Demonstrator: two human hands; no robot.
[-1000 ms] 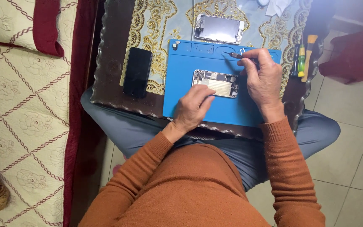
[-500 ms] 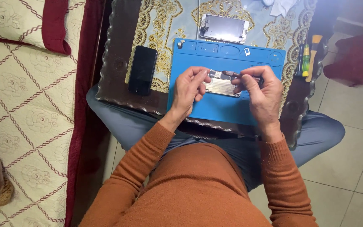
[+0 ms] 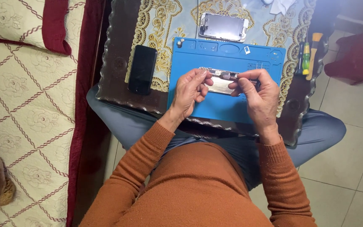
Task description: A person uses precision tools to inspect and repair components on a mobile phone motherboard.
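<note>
A quilted cream cover (image 3: pixel 22 109) with dark red trim is seen at the left, beside a dark wooden table (image 3: pixel 114 71) laid with a gold-patterned cloth (image 3: pixel 156 25). A blue work mat (image 3: pixel 215 105) is spread on it. An opened phone body (image 3: pixel 220 84) is held over the mat, pinched between the left hand (image 3: pixel 192 90) and the right hand (image 3: pixel 257 94); its lower part is hidden by both. A black phone (image 3: pixel 143 69) lies left of the mat, a detached screen (image 3: pixel 223 27) beyond it, and 2 screwdrivers (image 3: pixel 309 56) at the right.

My bright blue mat (image 3: pixel 215 107), my black phone (image 3: pixel 143 69), silvery grey opened phone body (image 3: pixel 221 84), my rust-orange sleeves (image 3: pixel 139 168), gold-scrolled pale blue cloth (image 3: pixel 156 25), dark brown worktop (image 3: pixel 116 63), cream quilt (image 3: pixel 22 109) with maroon diamonds.
</note>
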